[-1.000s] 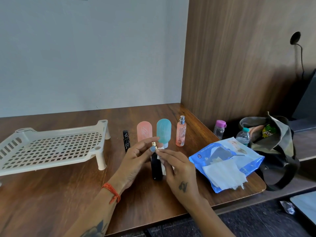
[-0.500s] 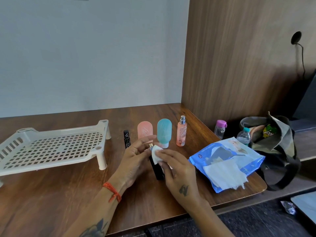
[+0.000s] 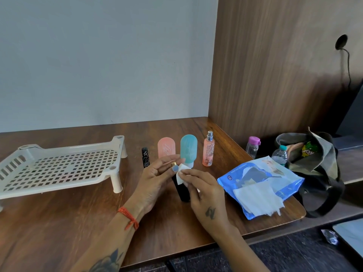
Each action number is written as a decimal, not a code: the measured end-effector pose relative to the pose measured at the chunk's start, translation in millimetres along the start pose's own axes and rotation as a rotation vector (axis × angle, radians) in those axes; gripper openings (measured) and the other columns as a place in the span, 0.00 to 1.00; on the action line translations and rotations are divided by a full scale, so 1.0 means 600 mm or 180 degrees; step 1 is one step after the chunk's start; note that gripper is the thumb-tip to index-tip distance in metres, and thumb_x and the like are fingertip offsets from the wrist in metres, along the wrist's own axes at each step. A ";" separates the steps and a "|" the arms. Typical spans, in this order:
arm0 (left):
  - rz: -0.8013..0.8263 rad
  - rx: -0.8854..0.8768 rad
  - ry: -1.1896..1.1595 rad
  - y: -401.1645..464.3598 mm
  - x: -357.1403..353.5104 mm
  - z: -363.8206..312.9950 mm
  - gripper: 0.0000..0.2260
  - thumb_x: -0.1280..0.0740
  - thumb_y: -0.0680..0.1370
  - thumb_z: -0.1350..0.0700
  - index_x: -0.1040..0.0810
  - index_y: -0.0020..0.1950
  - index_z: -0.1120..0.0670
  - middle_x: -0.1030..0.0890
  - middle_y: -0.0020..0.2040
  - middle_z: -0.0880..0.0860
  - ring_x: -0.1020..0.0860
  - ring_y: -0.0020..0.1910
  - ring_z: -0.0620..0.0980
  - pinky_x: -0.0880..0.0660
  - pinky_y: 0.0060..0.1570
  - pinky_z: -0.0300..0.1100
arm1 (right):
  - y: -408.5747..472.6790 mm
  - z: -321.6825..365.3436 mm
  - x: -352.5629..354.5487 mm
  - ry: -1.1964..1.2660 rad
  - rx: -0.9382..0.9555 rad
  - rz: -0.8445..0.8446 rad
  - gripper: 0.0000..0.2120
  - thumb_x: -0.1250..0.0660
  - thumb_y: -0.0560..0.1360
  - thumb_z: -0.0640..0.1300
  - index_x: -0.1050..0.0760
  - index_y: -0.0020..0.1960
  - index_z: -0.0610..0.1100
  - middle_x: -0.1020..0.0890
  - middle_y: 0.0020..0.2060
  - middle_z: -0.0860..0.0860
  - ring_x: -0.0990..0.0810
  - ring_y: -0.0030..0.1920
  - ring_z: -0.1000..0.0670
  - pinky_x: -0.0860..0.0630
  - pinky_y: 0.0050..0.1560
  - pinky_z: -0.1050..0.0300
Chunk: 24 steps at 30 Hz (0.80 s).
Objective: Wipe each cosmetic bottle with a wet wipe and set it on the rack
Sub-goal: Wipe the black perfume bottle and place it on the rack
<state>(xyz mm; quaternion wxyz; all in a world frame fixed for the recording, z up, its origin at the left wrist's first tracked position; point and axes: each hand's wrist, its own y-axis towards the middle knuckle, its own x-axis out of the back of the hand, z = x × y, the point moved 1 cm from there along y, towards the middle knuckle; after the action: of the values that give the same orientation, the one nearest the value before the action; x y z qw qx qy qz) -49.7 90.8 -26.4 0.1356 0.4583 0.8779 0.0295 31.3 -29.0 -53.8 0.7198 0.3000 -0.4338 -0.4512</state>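
head view: the left hand (image 3: 155, 181) curls its fingers round the top of a black bottle (image 3: 183, 191), which stands upright on the wooden table (image 3: 78, 222) between both hands. the right hand (image 3: 206, 195) pinches a folded white wipe (image 3: 181, 174) against the bottle's upper side, just below its gold neck. behind the hands stand a small black tube (image 3: 145, 157), a pink bottle (image 3: 166, 148), a teal bottle (image 3: 188, 149) and a pink spray bottle (image 3: 208, 150), all upright in a row. the white slotted rack (image 3: 59, 169) sits to the left, nothing on it. a blue wipes pack (image 3: 259, 179) lies to the right with loose sheets spilling out, near a bag (image 3: 318, 165).
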 end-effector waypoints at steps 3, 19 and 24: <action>0.0007 -0.0053 0.0083 -0.001 -0.003 -0.001 0.13 0.32 0.70 0.59 0.20 0.54 0.55 0.16 0.53 0.53 0.20 0.58 0.50 0.26 0.61 0.50 | 0.004 -0.012 0.000 0.0099 -0.0394 -0.0114 0.13 0.34 0.70 0.35 0.19 0.52 0.46 0.19 0.49 0.56 0.22 0.51 0.58 0.25 0.52 0.63; 0.0070 -0.0094 0.0247 -0.001 -0.001 0.001 0.15 0.32 0.71 0.57 0.21 0.57 0.55 0.18 0.57 0.52 0.22 0.60 0.49 0.29 0.64 0.54 | 0.001 0.009 0.007 -0.0030 -0.0026 -0.0064 0.12 0.34 0.72 0.38 0.20 0.55 0.45 0.18 0.47 0.53 0.23 0.49 0.58 0.30 0.52 0.72; 0.0095 -0.0085 0.0358 -0.003 -0.003 0.002 0.15 0.32 0.70 0.56 0.20 0.57 0.53 0.18 0.57 0.49 0.22 0.60 0.45 0.27 0.62 0.43 | 0.005 0.001 0.004 -0.0002 -0.0213 -0.0124 0.13 0.32 0.70 0.36 0.20 0.55 0.42 0.19 0.51 0.51 0.26 0.52 0.61 0.31 0.54 0.73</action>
<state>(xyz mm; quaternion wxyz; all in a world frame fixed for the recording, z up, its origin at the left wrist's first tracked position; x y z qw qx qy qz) -50.3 88.2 -27.3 0.0917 0.4672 0.8767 0.0689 32.2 -29.9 -50.5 0.7204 0.2840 -0.4128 -0.4795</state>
